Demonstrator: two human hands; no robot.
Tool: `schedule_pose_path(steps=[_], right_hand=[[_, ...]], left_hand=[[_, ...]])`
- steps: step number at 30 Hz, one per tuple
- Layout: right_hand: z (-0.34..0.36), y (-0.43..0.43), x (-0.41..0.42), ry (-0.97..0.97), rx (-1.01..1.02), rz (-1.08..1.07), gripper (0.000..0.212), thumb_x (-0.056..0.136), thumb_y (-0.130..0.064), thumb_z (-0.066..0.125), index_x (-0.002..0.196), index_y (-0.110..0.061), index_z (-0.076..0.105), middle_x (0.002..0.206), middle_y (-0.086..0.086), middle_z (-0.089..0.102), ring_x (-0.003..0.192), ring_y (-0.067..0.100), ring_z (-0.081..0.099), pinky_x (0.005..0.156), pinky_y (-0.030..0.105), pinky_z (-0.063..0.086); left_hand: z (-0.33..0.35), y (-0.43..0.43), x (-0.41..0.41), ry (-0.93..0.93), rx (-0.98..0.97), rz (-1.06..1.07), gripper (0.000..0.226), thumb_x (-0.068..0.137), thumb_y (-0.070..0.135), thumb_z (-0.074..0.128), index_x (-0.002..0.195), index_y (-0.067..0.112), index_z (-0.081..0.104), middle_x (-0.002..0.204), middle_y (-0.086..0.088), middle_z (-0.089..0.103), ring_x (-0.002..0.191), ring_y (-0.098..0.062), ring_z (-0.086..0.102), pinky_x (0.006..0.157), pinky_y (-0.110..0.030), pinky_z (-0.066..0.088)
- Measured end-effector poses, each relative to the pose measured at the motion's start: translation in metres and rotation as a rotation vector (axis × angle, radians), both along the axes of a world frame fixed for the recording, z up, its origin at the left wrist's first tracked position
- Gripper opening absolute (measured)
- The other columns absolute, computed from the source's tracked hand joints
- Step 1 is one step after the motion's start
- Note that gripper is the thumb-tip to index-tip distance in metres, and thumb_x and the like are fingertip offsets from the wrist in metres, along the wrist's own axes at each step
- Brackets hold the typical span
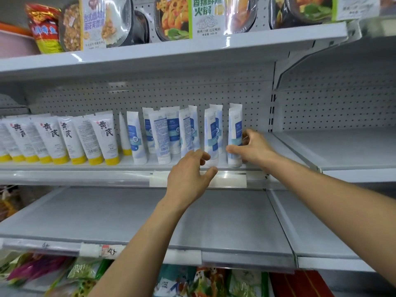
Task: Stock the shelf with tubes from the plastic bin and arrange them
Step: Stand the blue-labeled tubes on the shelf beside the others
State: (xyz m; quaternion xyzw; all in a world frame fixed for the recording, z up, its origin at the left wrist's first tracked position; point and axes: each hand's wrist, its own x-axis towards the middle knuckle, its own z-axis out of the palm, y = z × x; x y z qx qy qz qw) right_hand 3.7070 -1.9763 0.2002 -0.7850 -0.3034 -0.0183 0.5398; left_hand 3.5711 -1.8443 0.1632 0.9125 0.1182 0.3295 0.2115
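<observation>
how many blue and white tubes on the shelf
10: five blue-and-white tubes in a front row right of the yellow-capped tubes, five right behind them. The right hand grips the rightmost front tube. More may be hidden.

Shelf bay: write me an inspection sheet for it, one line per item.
Surface: middle shelf, white, pegboard back.
Job's things: blue tubes upright in ragged rows; yellow-capped tubes left of them; bin not in view.
Clutter: nothing seen.
Hands: right hand grips end tube; left hand at next tube's base, grip unclear.
Cables: nothing seen.
Surroundings: meal boxes above; lower shelf; snack bags beneath.
</observation>
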Motion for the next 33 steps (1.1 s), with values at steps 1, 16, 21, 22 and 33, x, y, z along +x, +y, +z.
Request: schedule_pose_path(steps=[1,16,21,22,33], right_hand=[[-0.001,0.001,0.001,0.007,-0.003,0.001,0.044,0.08,-0.02,0.074,0.116,-0.018,0.049,0.092,-0.012,0.055,0.08,0.001,0.055,0.07,0.023,0.05],[-0.011,-0.012,-0.012,-0.077,-0.101,-0.163,0.057,0.083,-0.031,0.069,0.128,-0.015,0.037,0.113,-0.003,0.046,0.101,0.015,0.05,0.086,0.035,0.046],[-0.039,-0.031,-0.048,-0.255,-0.011,-0.104,0.024,0.086,-0.018,0.058,0.108,-0.018,0.047,0.087,-0.009,0.048,0.078,0.013,0.049,0.081,0.041,0.049],[-0.046,-0.031,-0.056,-0.299,-0.029,-0.075,0.023,0.086,-0.017,0.058,0.107,-0.019,0.048,0.088,-0.008,0.049,0.077,0.013,0.05,0.079,0.041,0.05],[-0.114,0.082,-0.143,-0.431,-0.469,0.372,0.023,0.088,-0.03,0.061,0.11,-0.028,0.052,0.102,-0.008,0.056,0.088,0.01,0.057,0.078,0.031,0.051]], left_hand=[[0.0,0.001,0.0,0.004,0.002,0.001,0.032,0.088,0.044,0.061,0.117,0.03,0.056,0.113,0.012,0.058,0.091,-0.003,0.054,0.08,-0.03,0.049],[0.0,0.003,-0.011,0.02,-0.001,0.007,0.034,0.089,0.043,0.061,0.118,0.029,0.055,0.11,0.011,0.059,0.092,-0.01,0.058,0.079,-0.032,0.051],[-0.023,-0.005,-0.04,-0.017,-0.075,0.027,0.022,0.09,0.04,0.06,0.11,0.031,0.059,0.09,0.015,0.062,0.079,-0.005,0.061,0.072,-0.032,0.053],[-0.029,-0.005,-0.046,-0.013,-0.081,0.033,0.02,0.09,0.04,0.059,0.108,0.031,0.059,0.086,0.015,0.061,0.078,-0.005,0.061,0.071,-0.032,0.053],[-0.106,0.085,-0.157,0.22,-0.142,0.22,0.024,0.089,0.043,0.061,0.109,0.03,0.059,0.08,0.017,0.06,0.081,-0.012,0.062,0.077,-0.037,0.054]])
